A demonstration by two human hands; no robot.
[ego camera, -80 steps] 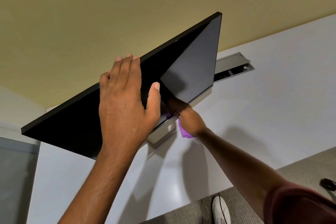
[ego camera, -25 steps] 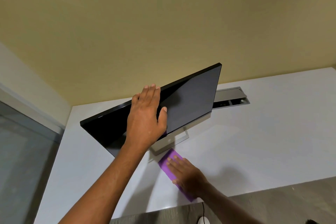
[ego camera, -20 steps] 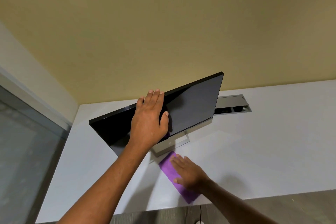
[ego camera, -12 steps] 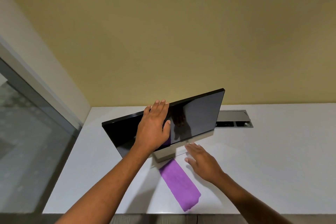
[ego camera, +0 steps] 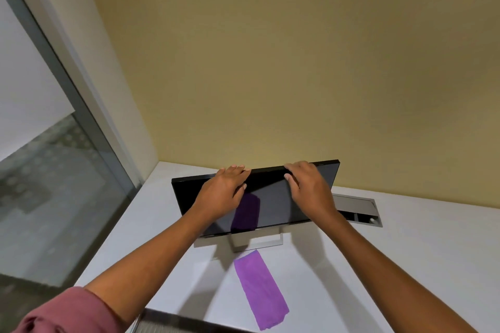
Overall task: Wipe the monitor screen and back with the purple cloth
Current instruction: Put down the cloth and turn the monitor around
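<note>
The black monitor (ego camera: 273, 205) stands on its silver base (ego camera: 259, 242) on the white desk, its dark screen facing me. My left hand (ego camera: 226, 189) grips the monitor's top edge left of centre, fingers curled over the back. My right hand (ego camera: 305, 186) grips the same edge right of centre. The purple cloth (ego camera: 261, 289) lies flat on the desk in front of the base, untouched by either hand. Its reflection shows in the lower screen.
The white desk (ego camera: 392, 265) meets a yellow wall behind. A grey cable tray (ego camera: 357, 209) with an open lid sits in the desk behind the monitor's right side. A glass partition (ego camera: 54, 170) borders the desk on the left.
My right hand let go of the purple cloth on the desk and rose to the monitor's top edge. The monitor has swung round from a slanted pose to face me squarely.
</note>
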